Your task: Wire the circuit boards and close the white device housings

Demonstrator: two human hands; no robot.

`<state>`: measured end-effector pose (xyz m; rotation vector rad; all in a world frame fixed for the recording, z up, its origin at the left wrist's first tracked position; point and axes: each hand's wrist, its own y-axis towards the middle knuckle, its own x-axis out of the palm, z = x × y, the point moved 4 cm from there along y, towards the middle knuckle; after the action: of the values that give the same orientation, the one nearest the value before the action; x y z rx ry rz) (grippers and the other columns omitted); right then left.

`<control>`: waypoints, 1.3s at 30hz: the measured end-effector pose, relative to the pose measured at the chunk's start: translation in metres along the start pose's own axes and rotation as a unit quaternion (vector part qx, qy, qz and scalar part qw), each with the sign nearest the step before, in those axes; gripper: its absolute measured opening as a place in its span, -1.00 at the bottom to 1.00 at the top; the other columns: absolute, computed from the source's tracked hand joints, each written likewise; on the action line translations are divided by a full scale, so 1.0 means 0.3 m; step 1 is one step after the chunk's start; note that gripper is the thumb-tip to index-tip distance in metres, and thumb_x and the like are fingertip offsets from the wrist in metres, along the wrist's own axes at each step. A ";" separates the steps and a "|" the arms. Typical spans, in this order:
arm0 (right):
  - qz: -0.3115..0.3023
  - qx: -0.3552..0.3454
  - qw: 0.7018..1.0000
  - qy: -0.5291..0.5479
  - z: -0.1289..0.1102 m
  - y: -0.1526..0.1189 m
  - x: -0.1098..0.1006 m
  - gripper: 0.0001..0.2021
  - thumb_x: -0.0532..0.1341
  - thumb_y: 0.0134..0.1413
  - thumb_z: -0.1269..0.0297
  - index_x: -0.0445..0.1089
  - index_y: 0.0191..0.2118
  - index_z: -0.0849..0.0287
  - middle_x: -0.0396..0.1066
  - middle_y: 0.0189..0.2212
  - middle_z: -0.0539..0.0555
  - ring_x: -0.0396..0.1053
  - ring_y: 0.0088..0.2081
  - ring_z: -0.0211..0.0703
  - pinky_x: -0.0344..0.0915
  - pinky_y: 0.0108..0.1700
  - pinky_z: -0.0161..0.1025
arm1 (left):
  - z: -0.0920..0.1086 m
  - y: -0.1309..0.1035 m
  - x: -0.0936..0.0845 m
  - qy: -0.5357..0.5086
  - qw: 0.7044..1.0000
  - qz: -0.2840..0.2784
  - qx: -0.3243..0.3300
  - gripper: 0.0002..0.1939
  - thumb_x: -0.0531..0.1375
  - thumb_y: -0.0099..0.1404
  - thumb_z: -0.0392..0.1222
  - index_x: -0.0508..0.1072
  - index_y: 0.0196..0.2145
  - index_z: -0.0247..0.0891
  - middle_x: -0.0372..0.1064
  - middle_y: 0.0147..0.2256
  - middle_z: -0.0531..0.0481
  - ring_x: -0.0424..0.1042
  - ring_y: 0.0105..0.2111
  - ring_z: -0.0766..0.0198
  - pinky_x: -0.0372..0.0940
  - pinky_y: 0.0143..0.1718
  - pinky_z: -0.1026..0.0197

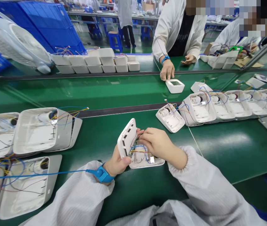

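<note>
My left hand (117,162) grips a white plastic cover (127,138), thumb at its lower edge, and holds it tilted up. A green circuit board (133,148) shows on the cover's inner side. Below and to the right lies the matching white housing (140,161), flat on the green table, with blue, yellow and black wires running from it to the board. My right hand (157,142) reaches over the housing with its fingers pinched together by the board. What sits between those fingertips is hidden. A blue wrist strap (102,174) with a cord circles my left wrist.
Open white housings with wires stand at left (35,131) and in a row at right (199,108); a single one (170,117) lies nearer. Across the green belt (95,91), a co-worker's hand (167,69) touches a white unit (175,86). Stacked white casings (95,62) line the far side.
</note>
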<state>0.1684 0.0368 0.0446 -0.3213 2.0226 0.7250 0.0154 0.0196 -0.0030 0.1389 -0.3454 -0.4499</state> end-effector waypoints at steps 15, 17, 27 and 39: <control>-0.041 -0.015 0.998 -0.037 -0.010 0.010 -0.001 -0.82 0.19 0.25 0.31 0.51 -0.33 0.20 0.47 -0.34 0.05 0.35 -0.28 -0.15 0.17 -0.28 -0.21 | 0.003 0.019 -0.012 0.099 0.990 -0.068 0.073 -0.28 0.17 0.32 0.11 0.12 0.32 -0.22 0.05 0.31 -0.25 0.08 0.30 -0.18 0.01 0.32 -0.20; -0.051 -0.011 0.998 -0.035 -0.009 0.011 0.001 -0.83 0.19 0.25 0.31 0.52 -0.29 0.21 0.49 -0.30 0.06 0.36 -0.25 -0.14 0.18 -0.26 -0.21 | 0.012 0.023 -0.005 0.126 0.986 -0.080 0.072 -0.24 0.18 0.31 0.11 0.07 0.34 -0.21 0.03 0.32 -0.25 0.07 0.30 -0.19 0.01 0.32 -0.20; -0.082 -0.013 0.994 -0.074 0.001 0.019 0.019 -0.88 0.20 0.23 0.31 0.47 -0.22 0.23 0.48 -0.27 0.07 0.37 -0.25 -0.12 0.19 -0.30 -0.21 | 0.031 0.028 -0.013 0.264 0.959 -0.086 0.064 -0.24 0.11 0.36 0.08 -0.05 0.38 -0.22 0.04 0.32 -0.20 0.08 0.29 -0.21 0.08 0.29 -0.21; -0.140 0.165 0.976 -0.008 0.074 0.010 -0.043 -0.82 0.30 0.16 0.20 0.49 -0.14 0.11 0.48 -0.22 0.05 0.40 -0.19 -0.12 0.21 -0.22 -0.25 | 0.005 0.026 -0.015 0.109 0.994 -0.023 0.007 -0.27 0.19 0.28 0.14 0.15 0.28 -0.26 0.08 0.28 -0.29 0.14 0.26 -0.23 0.13 0.26 -0.22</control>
<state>0.1892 0.0518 0.0479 -0.3925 1.9888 0.2103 0.0141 0.0284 -0.0012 0.2089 -0.1306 -0.4720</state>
